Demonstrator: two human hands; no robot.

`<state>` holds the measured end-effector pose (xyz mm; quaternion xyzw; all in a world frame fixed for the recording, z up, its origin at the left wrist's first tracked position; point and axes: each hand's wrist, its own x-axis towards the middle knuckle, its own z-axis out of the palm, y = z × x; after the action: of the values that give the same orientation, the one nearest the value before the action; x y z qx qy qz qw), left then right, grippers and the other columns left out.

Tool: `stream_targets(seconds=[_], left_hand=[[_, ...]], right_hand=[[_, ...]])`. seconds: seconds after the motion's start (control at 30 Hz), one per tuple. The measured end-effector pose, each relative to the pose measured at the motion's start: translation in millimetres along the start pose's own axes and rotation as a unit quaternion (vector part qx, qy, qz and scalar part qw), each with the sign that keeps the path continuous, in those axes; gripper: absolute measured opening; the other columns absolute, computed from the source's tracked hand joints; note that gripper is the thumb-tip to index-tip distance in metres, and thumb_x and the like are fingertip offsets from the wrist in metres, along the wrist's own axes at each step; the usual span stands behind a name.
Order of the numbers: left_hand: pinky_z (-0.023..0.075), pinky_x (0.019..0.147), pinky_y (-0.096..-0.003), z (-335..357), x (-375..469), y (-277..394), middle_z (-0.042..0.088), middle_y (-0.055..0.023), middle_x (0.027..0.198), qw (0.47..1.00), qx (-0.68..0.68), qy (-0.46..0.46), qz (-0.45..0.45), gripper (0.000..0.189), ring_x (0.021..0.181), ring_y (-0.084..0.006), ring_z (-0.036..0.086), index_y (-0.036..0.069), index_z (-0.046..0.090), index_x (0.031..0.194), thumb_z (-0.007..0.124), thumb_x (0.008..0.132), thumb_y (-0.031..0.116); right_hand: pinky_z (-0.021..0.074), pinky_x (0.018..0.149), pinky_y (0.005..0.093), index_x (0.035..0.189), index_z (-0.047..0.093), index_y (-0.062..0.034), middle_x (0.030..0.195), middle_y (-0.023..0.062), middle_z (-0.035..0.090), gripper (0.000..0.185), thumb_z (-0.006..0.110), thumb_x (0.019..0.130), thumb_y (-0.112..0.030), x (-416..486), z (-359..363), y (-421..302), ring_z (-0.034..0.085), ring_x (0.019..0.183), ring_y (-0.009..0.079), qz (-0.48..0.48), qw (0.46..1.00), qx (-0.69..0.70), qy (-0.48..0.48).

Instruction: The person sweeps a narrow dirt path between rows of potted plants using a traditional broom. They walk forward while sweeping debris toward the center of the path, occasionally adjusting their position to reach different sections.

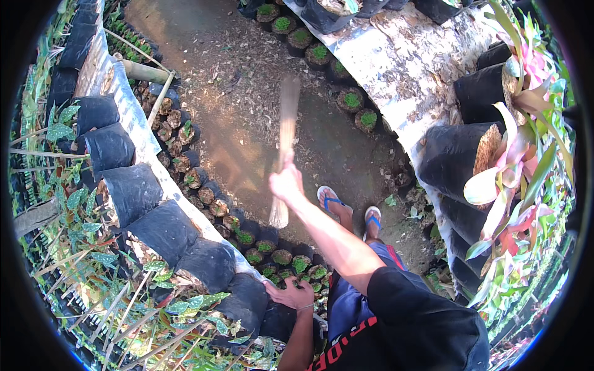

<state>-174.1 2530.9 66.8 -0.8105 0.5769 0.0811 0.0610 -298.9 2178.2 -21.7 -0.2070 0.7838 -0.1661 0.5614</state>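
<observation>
My right hand (pixel 287 183) grips a broom of thin sticks (pixel 287 127) around its bundle. Its bristle end points away from me over the ground and is blurred; the pale butt end sticks out below my fist. Lower down, my left hand (pixel 291 294) rests at the bench edge beside a black plastic planter bag (pixel 243 299), fingers spread and holding nothing that I can see. Small potted seedlings (pixel 301 264) stand just beyond that hand.
Dry leaf bits (pixel 222 60) litter the dirt path (pixel 250 167). Benches with black planter bags (pixel 132 143) flank it, and small pots (pixel 350 99) line its sides. A bamboo pole (pixel 139 70) juts out at left. Pink bromeliads (pixel 506 171) lean out at right.
</observation>
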Motion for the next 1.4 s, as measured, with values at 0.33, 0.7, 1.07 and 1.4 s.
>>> stream_targets(seconds=[0.33,0.7,1.07,1.4], left_hand=[[0.0247,0.117,-0.0686,0.8,-1.4,-5.0,0.024,-0.0387,0.160,1.000,-0.009,-0.009,0.014,0.028,0.149,-0.0566,0.023,0.015,0.066,0.099,0.070,0.075,0.028],[0.0210,0.116,-0.0721,-7.9,0.4,-4.5,0.013,-0.0401,0.161,0.994,-0.001,-0.111,-0.022,0.033,0.151,-0.0583,0.014,0.014,0.064,0.105,0.071,0.078,0.033],[0.0120,0.114,-0.0768,-15.0,-1.9,-13.4,0.003,-0.0507,0.157,0.979,-0.044,-0.196,-0.027,0.055,0.148,-0.0650,0.003,0.011,0.062,0.119,0.072,0.072,0.037],[0.0084,0.115,-0.0766,-16.5,-2.3,-15.1,-0.007,-0.0542,0.155,0.946,-0.016,-0.309,-0.097,0.062,0.146,-0.0682,-0.003,0.014,0.058,0.130,0.069,0.073,0.039]], right_hand=[[0.0557,0.097,0.0479,0.161,0.028,-0.0015,0.116,0.0359,0.070,0.084,0.061,0.084,-0.012,13.7,-18.7,28.9,0.071,0.111,0.0457,-0.012,0.994,-0.110,-0.026],[0.0599,0.080,0.0494,0.119,0.063,0.0093,0.096,0.0323,0.073,0.043,0.065,0.083,-0.014,40.6,-17.6,-14.1,0.075,0.093,0.0434,-0.012,0.996,-0.060,0.067],[0.0582,0.088,0.0504,0.156,0.031,0.0062,0.114,0.0326,0.071,0.081,0.065,0.085,-0.013,84.0,-12.7,-72.8,0.072,0.106,0.0440,0.022,0.998,-0.056,-0.009],[0.0576,0.095,0.0412,0.169,0.003,-0.0058,0.122,0.0323,0.070,0.098,0.060,0.089,-0.010,102.1,-0.7,-112.1,0.073,0.108,0.0390,0.111,0.989,-0.061,-0.075]])
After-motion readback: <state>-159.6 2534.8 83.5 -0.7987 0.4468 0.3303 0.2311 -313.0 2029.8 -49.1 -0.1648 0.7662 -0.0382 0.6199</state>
